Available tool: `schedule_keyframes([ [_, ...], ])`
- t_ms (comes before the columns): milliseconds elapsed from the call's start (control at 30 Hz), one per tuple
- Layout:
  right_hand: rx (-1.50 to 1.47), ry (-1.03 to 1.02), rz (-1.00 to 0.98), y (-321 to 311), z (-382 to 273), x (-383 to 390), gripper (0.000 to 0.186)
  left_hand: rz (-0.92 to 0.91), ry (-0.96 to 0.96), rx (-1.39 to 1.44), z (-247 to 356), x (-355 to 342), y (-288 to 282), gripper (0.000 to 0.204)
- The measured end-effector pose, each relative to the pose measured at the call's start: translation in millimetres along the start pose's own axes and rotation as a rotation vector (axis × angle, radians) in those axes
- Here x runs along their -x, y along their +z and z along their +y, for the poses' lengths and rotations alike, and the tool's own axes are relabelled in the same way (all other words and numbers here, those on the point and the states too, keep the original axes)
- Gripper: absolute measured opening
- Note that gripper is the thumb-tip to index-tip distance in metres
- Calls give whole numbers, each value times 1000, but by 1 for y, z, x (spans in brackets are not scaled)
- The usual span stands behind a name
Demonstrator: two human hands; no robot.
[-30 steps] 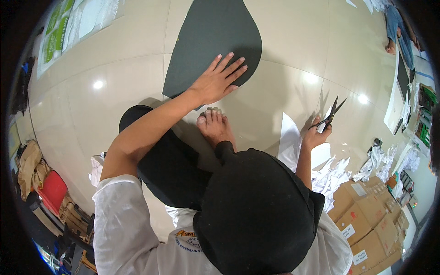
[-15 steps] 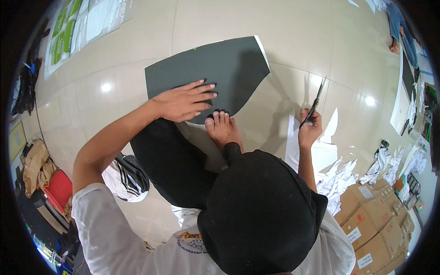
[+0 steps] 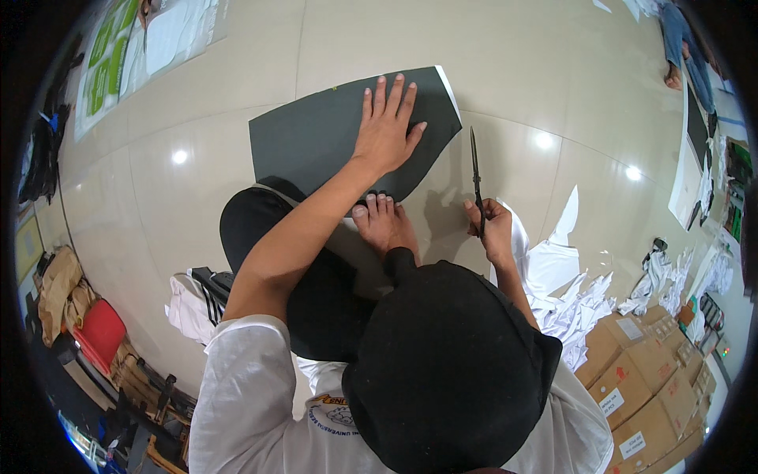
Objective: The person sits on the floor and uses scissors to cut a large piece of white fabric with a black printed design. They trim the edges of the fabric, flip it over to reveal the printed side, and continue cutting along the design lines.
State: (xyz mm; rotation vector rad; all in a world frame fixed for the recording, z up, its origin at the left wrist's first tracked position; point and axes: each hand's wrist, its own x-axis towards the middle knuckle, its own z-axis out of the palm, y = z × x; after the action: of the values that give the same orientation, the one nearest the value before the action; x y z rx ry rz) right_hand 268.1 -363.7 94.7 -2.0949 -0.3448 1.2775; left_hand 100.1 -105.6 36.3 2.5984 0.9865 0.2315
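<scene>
A dark grey sheet (image 3: 296, 142) with a pale strip along its right end lies on the floor in front of me. My left hand (image 3: 387, 126) rests on it with outstretched fingers, near the far edge. Just right of the sheet, my right hand (image 3: 492, 229) grips black scissors (image 3: 474, 166), their blades pointing away from me and looking nearly closed. My bare foot (image 3: 383, 225) is at the sheet's near edge, toes touching or very close to it.
White paper scraps (image 3: 572, 308) lie at my right, with cardboard boxes (image 3: 632, 379) behind me there. A red chair (image 3: 103, 336) stands at left. Plastic-covered materials (image 3: 126, 63) lie top left, near another person's hand. Another person's legs (image 3: 679, 43) show top right.
The grey sheet has turned to lie sideways and closer. My left hand has shifted right and away from me since the middle frame. My right hand with the scissors has moved left.
</scene>
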Motion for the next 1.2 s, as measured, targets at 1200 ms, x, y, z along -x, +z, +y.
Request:
schedule_keyframes([
  [1200, -74, -54, -284, -38, 5, -46, 32, 32, -110, -126, -6, -8, 2, 81],
])
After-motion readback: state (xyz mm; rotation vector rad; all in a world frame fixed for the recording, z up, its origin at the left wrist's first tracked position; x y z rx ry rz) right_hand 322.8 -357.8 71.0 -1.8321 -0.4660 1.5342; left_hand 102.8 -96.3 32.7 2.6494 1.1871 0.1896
